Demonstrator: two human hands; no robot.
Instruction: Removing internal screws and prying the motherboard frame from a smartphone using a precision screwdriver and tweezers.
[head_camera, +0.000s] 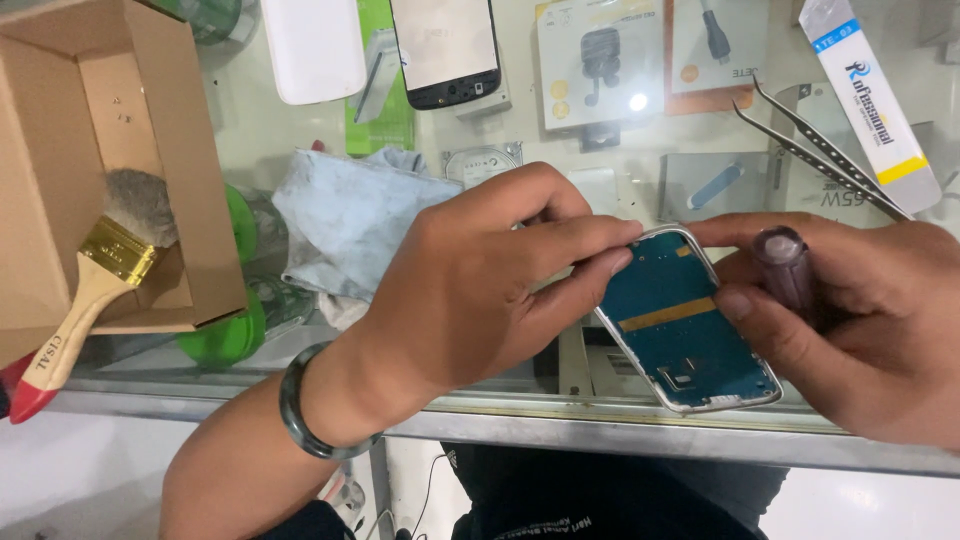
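Gripping from both sides, the two hands are holding an opened phone body with a silver metal frame and a teal circuit board (688, 322) above the front edge of a glass counter top (260, 130). Seen from the head camera, the left hand (480, 285) is reaching in from the lower left and is curling its fingertips (610, 262) over the phone's upper left edge, so it is grasping the frame. A dark green stone bangle (300, 420) is sitting on that wrist. The right hand (860, 330) is coming in from the right edge, pressing its thumb against the phone's right side while pinching a short, dark purple, round-ended tool handle (787, 268) between thumb and fingers; the tool's tip is hidden.

Behind the left hand a crumpled pale blue-grey cloth (345, 215) is lying on the glass. At the far left an open brown cardboard box (70, 130) is holding a paintbrush with a wooden handle, a brass ferrule and grey bristles (100, 270), whose red handle end is sticking out over the box's edge. Near the top, a black-rimmed phone screen panel (445, 45) is lying flat. At the upper right, slim steel tweezers (820, 160) are lying just beside a flat white pry tool with blue and yellow bands (875, 105).
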